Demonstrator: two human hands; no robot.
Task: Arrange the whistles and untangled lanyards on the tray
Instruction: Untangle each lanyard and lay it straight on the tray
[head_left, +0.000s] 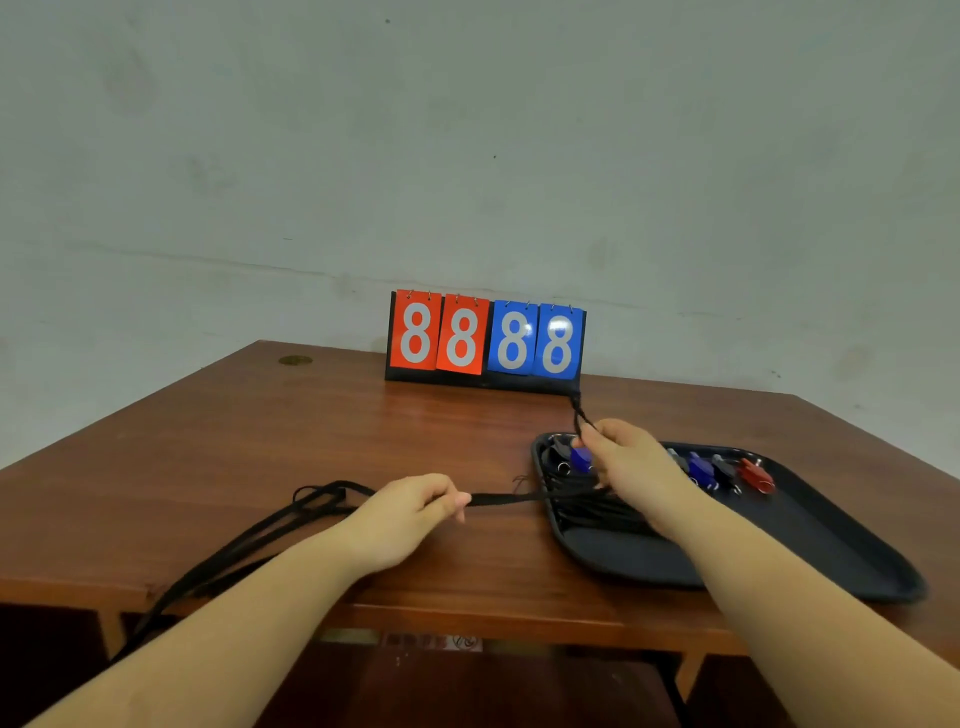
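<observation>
Fingers, left hand (410, 512): curled, thumb and fingers (460, 501) pinching a flat black fabric lanyard strap (506, 499) above the table, just left of the tray
Fingers, right hand (631, 460): curled over the tray's far-left corner, gripping the same black strap; a twisted black end (577, 413) sticks up out of the grip
Lanyard strap: stretched taut between the two hands, roughly level, crossing the tray's left rim
Loose lanyards: long black straps (311, 501) loop on the table left of the left hand, trail toward the near-left edge and hang over it
Tray: dark, glossy, rounded rectangular plastic tray (649, 558) on the right side of the table, its near-right corner reaching the front edge
Bundled cords: bunch of black cords (587, 512) lying in the tray's left part, partly under the right wrist
Whistles: row along the tray's far side; a small blue plastic whistle (581, 460) just left of the right hand, a second blue whistle (701, 467) to the right of the hand, dark grey ones beside it, and a red plastic whistle (756, 475) at the right end; how many lie behind the hand cannot be told
Table: brown polished wooden table (363, 426) against a pale wall
Scoreboard: tabletop flip scoreboard (485, 340) at the table's far edge, upright, two red and two blue cards, each showing a white 8
</observation>
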